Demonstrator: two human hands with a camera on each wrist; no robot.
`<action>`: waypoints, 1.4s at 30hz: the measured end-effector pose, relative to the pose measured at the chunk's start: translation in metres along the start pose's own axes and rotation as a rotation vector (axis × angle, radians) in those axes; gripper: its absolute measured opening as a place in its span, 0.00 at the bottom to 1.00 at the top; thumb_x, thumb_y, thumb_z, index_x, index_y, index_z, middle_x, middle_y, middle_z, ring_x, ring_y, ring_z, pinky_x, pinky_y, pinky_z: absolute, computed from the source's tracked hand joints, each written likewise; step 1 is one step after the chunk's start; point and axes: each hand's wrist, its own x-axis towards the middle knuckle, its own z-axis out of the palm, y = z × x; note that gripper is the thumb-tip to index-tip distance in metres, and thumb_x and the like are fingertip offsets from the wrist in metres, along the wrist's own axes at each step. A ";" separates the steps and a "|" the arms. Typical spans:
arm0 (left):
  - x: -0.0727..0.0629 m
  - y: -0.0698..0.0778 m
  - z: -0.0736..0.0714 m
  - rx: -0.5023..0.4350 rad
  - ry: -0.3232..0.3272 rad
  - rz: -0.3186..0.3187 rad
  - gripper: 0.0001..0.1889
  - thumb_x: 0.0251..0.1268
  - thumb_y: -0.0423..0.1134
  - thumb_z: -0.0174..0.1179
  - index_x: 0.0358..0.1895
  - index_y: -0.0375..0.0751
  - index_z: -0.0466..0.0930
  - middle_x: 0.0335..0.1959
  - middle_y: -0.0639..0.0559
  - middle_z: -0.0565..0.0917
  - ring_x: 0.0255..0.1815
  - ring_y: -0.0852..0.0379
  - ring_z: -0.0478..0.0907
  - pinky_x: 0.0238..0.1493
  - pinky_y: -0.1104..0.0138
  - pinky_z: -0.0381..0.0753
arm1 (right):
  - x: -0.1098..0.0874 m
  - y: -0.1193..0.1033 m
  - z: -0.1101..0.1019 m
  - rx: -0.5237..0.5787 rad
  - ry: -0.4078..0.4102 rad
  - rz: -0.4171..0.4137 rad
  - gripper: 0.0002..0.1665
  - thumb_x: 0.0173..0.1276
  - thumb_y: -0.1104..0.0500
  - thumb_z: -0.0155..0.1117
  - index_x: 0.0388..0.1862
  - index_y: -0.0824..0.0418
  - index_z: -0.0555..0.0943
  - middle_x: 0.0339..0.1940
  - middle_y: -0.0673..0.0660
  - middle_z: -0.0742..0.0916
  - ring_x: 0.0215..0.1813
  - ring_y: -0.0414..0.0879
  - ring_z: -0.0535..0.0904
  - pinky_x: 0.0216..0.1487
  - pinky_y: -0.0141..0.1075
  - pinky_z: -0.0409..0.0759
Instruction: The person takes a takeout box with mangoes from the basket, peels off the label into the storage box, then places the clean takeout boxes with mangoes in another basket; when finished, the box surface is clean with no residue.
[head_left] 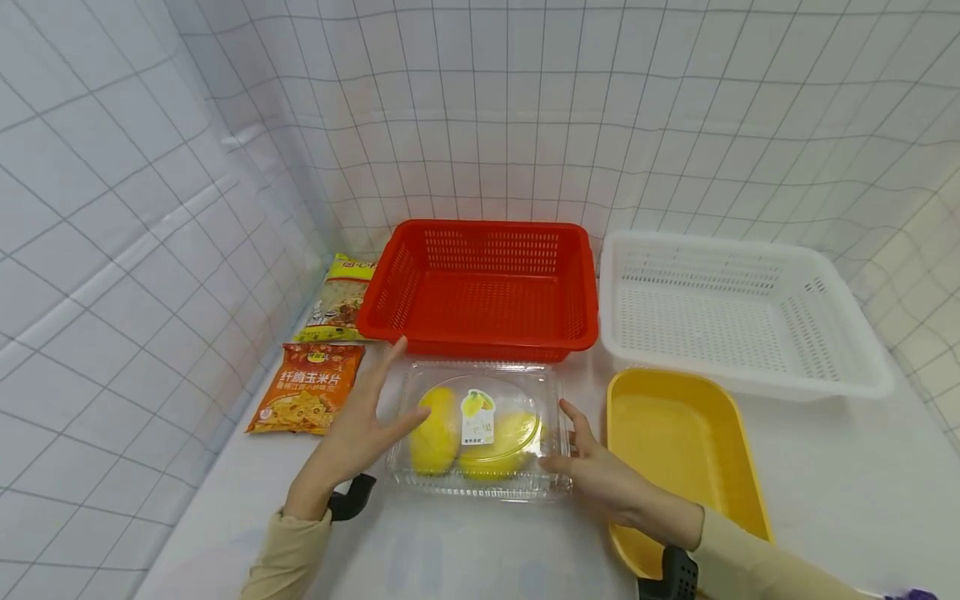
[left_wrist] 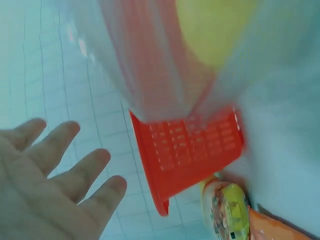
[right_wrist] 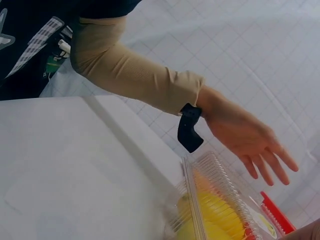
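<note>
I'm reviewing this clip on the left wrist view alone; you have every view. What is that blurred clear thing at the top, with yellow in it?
Observer: A clear container; the head view shows a label on its top.
Operator: I also see the red basket. What stands to the right of it?
Observer: A white basket, in the head view.
Operator: And where is the right grip?
Observer: At the container's right edge, by the head view.
</note>
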 end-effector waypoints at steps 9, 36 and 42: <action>-0.017 0.004 0.032 0.196 -0.079 0.046 0.48 0.55 0.64 0.61 0.76 0.53 0.50 0.75 0.54 0.52 0.75 0.50 0.37 0.69 0.45 0.39 | 0.000 0.001 0.000 -0.010 0.004 0.011 0.53 0.60 0.66 0.61 0.76 0.55 0.41 0.70 0.79 0.49 0.71 0.71 0.43 0.65 0.65 0.46; -0.017 -0.008 0.055 0.229 0.027 0.079 0.41 0.55 0.62 0.62 0.71 0.49 0.63 0.75 0.52 0.53 0.75 0.50 0.37 0.65 0.40 0.49 | 0.046 -0.075 0.008 -0.965 0.021 -0.737 0.22 0.64 0.51 0.67 0.54 0.59 0.80 0.50 0.52 0.83 0.49 0.47 0.78 0.46 0.38 0.79; -0.018 -0.010 0.054 0.216 0.038 0.087 0.41 0.55 0.61 0.63 0.71 0.49 0.63 0.75 0.52 0.53 0.75 0.51 0.37 0.65 0.39 0.49 | 0.064 -0.081 0.023 -1.025 -0.069 -0.611 0.16 0.61 0.54 0.69 0.47 0.58 0.84 0.39 0.49 0.86 0.37 0.41 0.78 0.37 0.30 0.77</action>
